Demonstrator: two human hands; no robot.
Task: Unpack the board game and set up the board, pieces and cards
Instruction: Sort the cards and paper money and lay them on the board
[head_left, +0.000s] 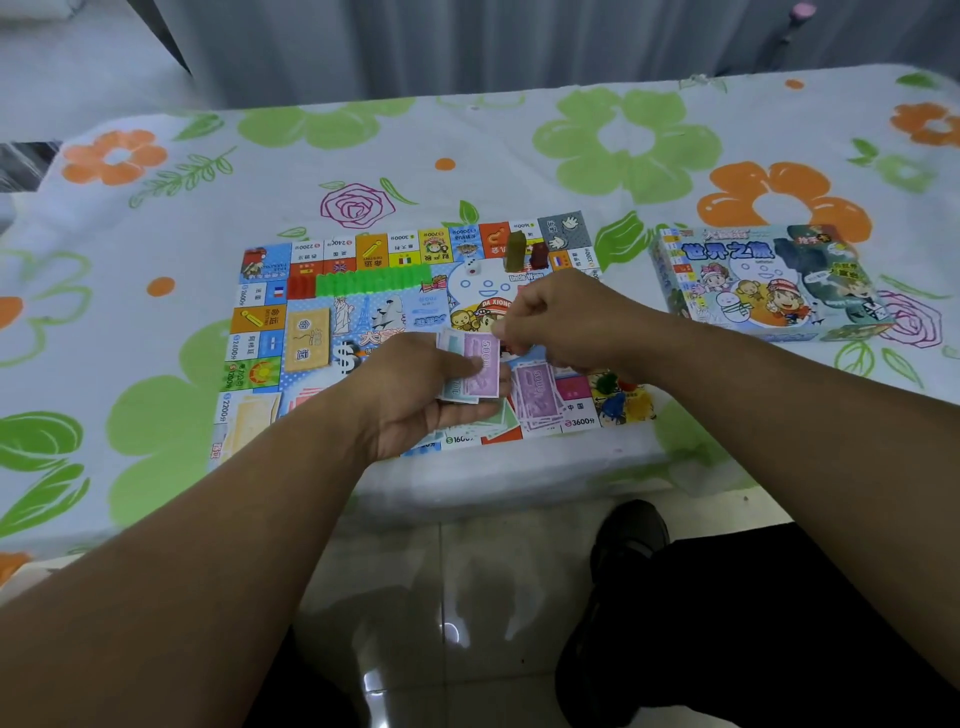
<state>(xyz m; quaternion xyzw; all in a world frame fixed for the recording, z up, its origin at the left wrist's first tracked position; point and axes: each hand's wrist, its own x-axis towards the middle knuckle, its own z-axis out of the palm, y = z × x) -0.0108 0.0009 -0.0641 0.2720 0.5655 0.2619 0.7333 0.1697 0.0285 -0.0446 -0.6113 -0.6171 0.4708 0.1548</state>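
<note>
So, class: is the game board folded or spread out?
Spread out: the game board lies flat on the tablecloth, printed squares showing along its edges.

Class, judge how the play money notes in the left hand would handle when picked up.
Probably floppy and light: the notes look like thin paper, fanned across the left hand. Likely to slide apart, as the stack already splays.

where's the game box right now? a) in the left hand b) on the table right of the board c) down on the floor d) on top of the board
b: the box lies flat on the table, right of the board and apart from it.
</note>
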